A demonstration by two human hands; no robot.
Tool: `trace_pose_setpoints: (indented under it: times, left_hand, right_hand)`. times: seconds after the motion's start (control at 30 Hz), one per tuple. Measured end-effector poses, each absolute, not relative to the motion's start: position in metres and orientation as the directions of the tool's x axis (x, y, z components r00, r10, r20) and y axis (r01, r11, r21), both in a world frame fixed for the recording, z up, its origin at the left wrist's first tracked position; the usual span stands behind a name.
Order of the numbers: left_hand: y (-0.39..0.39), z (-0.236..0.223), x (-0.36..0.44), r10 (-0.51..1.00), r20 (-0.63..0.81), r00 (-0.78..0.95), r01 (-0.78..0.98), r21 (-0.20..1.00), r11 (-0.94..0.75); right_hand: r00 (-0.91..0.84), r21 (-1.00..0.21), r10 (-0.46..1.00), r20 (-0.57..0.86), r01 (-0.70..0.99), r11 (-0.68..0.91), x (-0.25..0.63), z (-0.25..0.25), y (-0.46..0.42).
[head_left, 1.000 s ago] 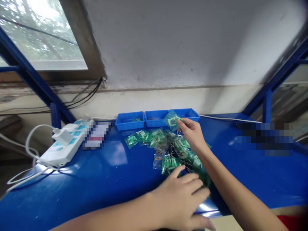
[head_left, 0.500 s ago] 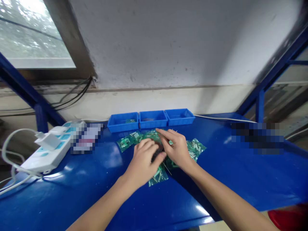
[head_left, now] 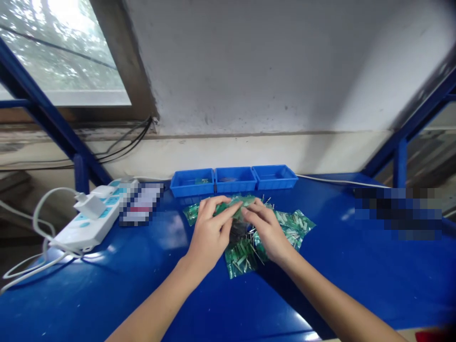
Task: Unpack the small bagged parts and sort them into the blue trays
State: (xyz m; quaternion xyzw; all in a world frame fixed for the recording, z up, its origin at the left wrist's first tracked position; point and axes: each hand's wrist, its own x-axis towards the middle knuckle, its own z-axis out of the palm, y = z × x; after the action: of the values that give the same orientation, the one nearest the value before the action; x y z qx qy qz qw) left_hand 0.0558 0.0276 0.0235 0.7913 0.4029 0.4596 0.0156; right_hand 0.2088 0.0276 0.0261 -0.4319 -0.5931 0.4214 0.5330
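Note:
My left hand and my right hand meet over a pile in the middle of the table. Between their fingertips is a small green clear plastic bag, pinched from both sides. Beneath lies a dark bundle with thin metal pins sticking out, partly hidden by my hands. More green bags surround it: one with slim metal pieces nearer me, and others to the right. Another bag shows at the left, past my left hand.
Three blue bins, left, middle and right, stand in a row by the wall. A white power strip with plug and cables lies left, beside a blurred phone. A blurred dark object is at right.
My fingers have moved from the dark bundle to a green bag, now between both hands' fingertips. The dark bundle shows lower down. The whole view has shifted slightly.

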Motion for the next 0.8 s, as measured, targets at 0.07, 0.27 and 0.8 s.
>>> trace_pose_setpoints:
  times: [0.07,0.27,0.8]
  left_hand:
    - [0.029,0.021,0.054,0.646,0.714,0.270,0.664,0.348,-0.662]
    - [0.033,0.022,0.056,0.765,0.561,0.315,0.525,0.568,-0.633]
    - [0.071,0.069,0.025,0.810,0.559,-0.178,0.526,0.749,-0.402]
  right_hand:
    - [-0.042,-0.981,0.981,0.190,-0.041,0.188,0.209,0.024,0.030]
    - [0.029,-0.966,0.966,0.256,0.056,0.254,0.210,0.021,0.033]
    - [-0.005,-0.550,0.629,0.778,0.479,0.684,0.214,0.020,0.025]
